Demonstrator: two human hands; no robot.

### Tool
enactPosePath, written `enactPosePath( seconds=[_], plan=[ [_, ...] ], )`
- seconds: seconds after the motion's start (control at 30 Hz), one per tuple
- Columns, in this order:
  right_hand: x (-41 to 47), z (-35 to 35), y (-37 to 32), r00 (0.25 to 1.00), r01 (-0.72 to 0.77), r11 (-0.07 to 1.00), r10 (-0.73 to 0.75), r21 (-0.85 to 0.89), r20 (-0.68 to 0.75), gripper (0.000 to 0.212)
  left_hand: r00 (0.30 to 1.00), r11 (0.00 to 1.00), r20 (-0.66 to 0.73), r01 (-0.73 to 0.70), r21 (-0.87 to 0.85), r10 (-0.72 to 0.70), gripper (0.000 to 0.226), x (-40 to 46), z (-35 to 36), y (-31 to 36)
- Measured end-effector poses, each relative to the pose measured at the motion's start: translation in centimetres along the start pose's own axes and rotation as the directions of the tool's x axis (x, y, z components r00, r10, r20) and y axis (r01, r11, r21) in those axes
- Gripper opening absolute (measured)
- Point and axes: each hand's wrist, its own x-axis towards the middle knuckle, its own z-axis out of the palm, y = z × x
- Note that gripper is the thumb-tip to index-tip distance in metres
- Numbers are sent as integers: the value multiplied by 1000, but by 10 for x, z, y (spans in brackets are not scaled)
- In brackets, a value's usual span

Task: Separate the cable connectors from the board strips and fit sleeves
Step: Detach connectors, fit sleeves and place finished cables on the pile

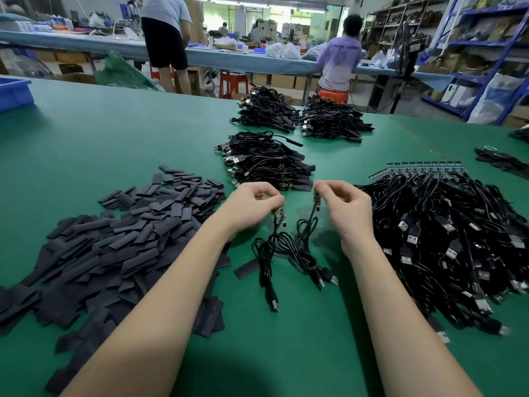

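My left hand [252,204] pinches a short piece of board strip [279,216] with black cables hanging from it. My right hand [345,204] pinches a single small board connector [317,196], apart from the strip, with its own cable trailing down. Their cables [286,250] lie tangled on the green table between my forearms, USB plugs toward me. A large heap of flat black sleeves [128,233] spreads on the left. One loose sleeve [247,269] lies beside the cables. A big pile of cables on board strips [446,230] sits at the right.
Three bundles of sleeved cables [266,161] lie further back on the table. A blue bin [14,93] stands at the far left edge. A few sleeves [501,163] lie at far right. Two people work at a bench behind.
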Motion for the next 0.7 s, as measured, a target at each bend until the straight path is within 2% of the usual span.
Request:
enactPosePath(
  seconds=[0.03,0.1,0.2,0.23,0.3,0.37,0.47,0.6,0.63,0.7],
  plan=[
    [1,2,1,998,33,999,-34,-15,-56,14,1000,1000,4,29,4,-29,11,0,1,-1],
    [1,5,1,996,67,996,-70,-58,-61,15,998,997,9,66,-30,-66,10,-1,4,0],
    [1,9,-4,996,89,996,-88,-21,27,14,988,974,-105,-90,206,114,7,-2,11,2],
    [1,10,-7,994,107,994,-107,-9,37,14,977,971,-120,-150,189,174,9,-3,16,5],
    [2,11,-12,990,138,990,-138,3,42,12,978,980,-59,-199,6,199,13,-4,28,12],
    [3,10,-17,991,121,992,-122,33,55,11,986,969,-9,-164,-183,165,11,-6,38,18],
    [3,9,-23,992,72,997,-75,33,105,11,994,946,-16,-111,-305,111,8,-8,46,17],
    [-4,12,-32,991,48,997,-54,54,118,12,994,909,98,-1,-416,46,16,-9,43,18],
    [-6,13,-36,992,52,998,-54,18,112,11,995,903,98,13,-430,33,18,-10,43,19],
    [-9,16,-45,989,134,975,-119,-178,89,10,997,888,80,37,-458,-1,19,-7,43,16]
  ],
)
